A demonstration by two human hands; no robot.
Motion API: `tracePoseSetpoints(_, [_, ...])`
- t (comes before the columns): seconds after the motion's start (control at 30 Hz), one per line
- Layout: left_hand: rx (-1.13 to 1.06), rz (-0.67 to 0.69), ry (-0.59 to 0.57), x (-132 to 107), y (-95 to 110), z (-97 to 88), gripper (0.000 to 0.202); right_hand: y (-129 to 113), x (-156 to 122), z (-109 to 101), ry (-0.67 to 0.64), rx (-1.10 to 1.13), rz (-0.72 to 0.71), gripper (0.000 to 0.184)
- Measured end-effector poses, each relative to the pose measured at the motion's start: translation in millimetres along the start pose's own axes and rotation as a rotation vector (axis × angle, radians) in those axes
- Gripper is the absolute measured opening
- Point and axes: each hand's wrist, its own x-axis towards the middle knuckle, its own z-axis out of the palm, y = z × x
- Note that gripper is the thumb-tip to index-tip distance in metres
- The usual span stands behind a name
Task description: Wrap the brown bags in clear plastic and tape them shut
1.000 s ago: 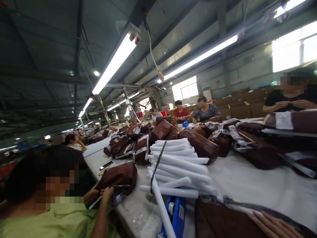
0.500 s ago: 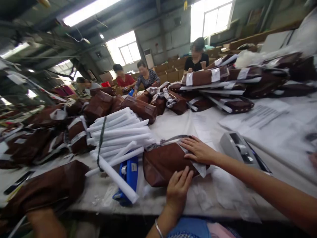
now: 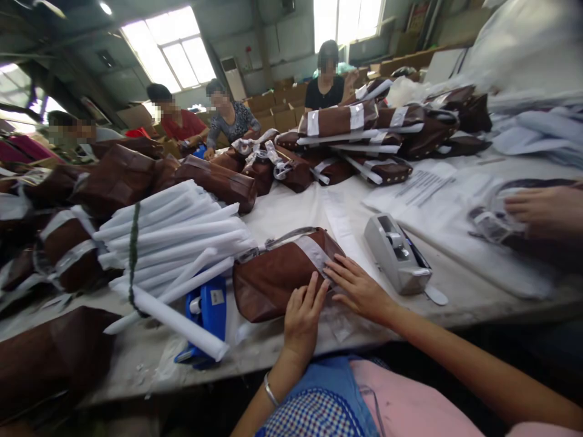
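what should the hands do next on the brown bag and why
Probably press along the pale strip toward the near side of the brown bag: the strip crosses the bag, and the left hand and right hand both have extended fingers by its near end, neither appearing to grip anything.

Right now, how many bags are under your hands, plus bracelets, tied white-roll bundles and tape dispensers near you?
Brown bag under the left hand and right hand: 1
Silver bracelet: 1
Tied bundle of white rolls: 1
Blue tape dispenser and grey tape dispenser: 2
Total: 5
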Motion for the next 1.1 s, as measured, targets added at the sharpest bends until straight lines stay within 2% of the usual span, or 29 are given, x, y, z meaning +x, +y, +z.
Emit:
tracePoseSetpoints(0.13, [0.045,0.027,-0.04,1.3,5.5,-2.8,0.058,-15.9,-16.8,12.1,0.078,-0.045,0.064,0.066])
tracePoseSetpoints(0.27, [0.067,0.01,-0.07,6.4,14.5,-3.3,0.049,-19.6,-25.6,21.8,0.098,-0.042,0.086,0.07])
tracePoseSetpoints(0.4, [0.022,0.049,-0.024,12.4,19.0,6.9,0.042,-16.3,-27.5,26.9,0.086,-0.006,0.072,0.068])
tracePoseSetpoints(0.57, [-0.136,0.177,0.082,10.2,9.0,27.3,0.031,-11.8,-31.1,18.7,0.093,0.076,0.03,0.064])
tracePoseSetpoints(0.67, [-0.167,0.189,0.088,7.8,2.8,29.1,0.037,-13.2,-42.4,5.8,0.15,0.146,0.046,0.057])
tracePoseSetpoints(0.77, [-0.161,0.187,0.035,8.2,-0.2,24.4,0.045,-18.0,-57.4,-2.4,0.255,0.206,0.14,0.055])
tracePoseSetpoints(0.87, [-0.165,0.189,-0.006,9.3,-1.9,20.7,0.049,-19.4,-64.4,1.2,0.299,0.17,0.282,0.055])
tracePoseSetpoints(1.0, [-0.174,0.193,-0.021,9.2,-3.4,19.8,0.05,-9.0,-53.7,18.7,0.285,0.133,0.443,0.056])
tracePoseSetpoints(1.1, [-0.176,0.189,-0.031,8.0,-3.5,20.0,0.05,1.5,-39.5,29.2,0.262,0.18,0.473,0.047])
